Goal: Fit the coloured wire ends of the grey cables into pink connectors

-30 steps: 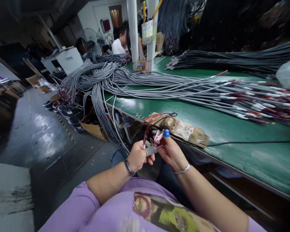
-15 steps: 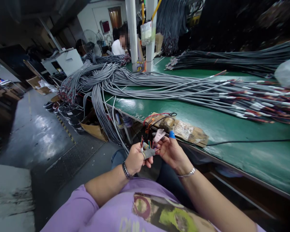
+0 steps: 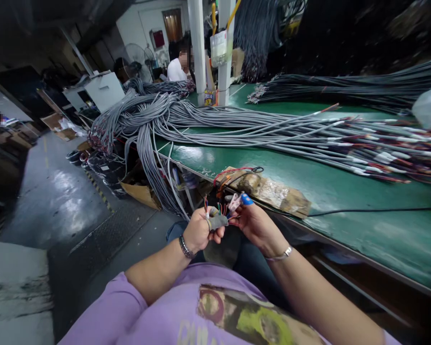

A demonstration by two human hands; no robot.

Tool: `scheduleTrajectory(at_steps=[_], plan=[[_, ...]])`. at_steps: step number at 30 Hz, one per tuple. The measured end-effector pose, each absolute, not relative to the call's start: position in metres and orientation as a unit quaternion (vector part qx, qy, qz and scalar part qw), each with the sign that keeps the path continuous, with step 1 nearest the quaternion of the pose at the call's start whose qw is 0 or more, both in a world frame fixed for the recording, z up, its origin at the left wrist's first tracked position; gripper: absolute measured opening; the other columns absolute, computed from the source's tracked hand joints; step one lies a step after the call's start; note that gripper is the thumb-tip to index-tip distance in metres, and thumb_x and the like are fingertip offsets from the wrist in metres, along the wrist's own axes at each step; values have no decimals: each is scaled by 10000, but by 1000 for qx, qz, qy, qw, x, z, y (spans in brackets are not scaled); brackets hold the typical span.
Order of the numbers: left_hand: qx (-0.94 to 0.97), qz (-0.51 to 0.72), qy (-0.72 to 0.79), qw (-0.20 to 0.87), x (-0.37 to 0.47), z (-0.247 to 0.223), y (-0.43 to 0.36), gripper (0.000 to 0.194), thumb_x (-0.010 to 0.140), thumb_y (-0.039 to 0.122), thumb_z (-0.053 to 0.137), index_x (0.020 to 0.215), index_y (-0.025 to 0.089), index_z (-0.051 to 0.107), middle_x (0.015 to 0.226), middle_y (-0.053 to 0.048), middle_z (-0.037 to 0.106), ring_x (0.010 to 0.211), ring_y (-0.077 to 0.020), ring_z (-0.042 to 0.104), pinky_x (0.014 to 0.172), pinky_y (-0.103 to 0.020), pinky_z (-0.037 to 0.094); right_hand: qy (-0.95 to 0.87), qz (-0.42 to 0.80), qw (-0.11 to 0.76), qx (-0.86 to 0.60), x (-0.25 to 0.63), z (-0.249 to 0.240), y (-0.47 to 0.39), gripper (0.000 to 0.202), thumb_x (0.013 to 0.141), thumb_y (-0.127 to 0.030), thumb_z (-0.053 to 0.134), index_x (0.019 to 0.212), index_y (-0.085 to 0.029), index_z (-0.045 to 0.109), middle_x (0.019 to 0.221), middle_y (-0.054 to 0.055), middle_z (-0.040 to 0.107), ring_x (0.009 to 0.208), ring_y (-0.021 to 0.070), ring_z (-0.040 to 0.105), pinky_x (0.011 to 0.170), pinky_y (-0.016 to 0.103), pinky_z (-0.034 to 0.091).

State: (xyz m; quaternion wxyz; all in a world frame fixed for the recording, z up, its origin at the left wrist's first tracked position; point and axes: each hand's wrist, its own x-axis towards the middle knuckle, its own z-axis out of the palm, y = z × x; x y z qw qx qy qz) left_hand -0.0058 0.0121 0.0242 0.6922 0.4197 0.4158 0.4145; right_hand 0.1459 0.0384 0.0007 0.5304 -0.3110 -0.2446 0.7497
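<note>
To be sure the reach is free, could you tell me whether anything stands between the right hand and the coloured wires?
Nothing visible does: the right hand is at the wires, and the clip it holds sits close beside them.

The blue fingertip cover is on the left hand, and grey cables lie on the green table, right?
Not quite: the head view shows the blue fingertip cover on the right hand. The grey cables do lie on the green table.
</note>
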Motion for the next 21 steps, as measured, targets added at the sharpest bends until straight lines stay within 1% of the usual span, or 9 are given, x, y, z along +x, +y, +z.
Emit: scheduleTrajectory(at_steps=[5,10,13,16,21], plan=[[419,399,412,704,-4,22,17,418,582,470,767,640,152,501,442,24,559,291,-70,449,284,-163,232,-225,763,506,-333,147,3,41,393,731,-587,669,705,-196,642,610,-13,614,501,101,514,492,240,482],[420,388,413,709,-2,17,19,422,573,464,773,644,152,498,447,24,562,299,-66,450,290,-164,231,-232,749,529,-324,145,3,42,399,690,-584,710,708,-191,644,572,-23,595,498,107,500,515,260,454],[424,383,416,707,-1,15,21,420,571,454,773,637,154,487,444,26,560,293,-63,444,287,-162,211,-225,735,550,-327,142,2,43,393,657,-566,747,702,-190,644,585,-18,614,509,111,503,518,262,435],[425,378,420,708,0,14,21,411,574,445,770,627,154,484,445,26,564,286,-63,442,281,-162,219,-220,729,559,-328,140,0,43,406,646,-572,752,675,-183,640,602,-7,627,523,115,514,517,262,431],[419,387,418,707,-2,14,20,402,581,434,768,618,155,481,436,24,561,287,-64,445,281,-160,213,-211,743,551,-317,141,-3,40,420,688,-615,692,749,-200,661,647,-4,650,531,120,542,525,271,465]])
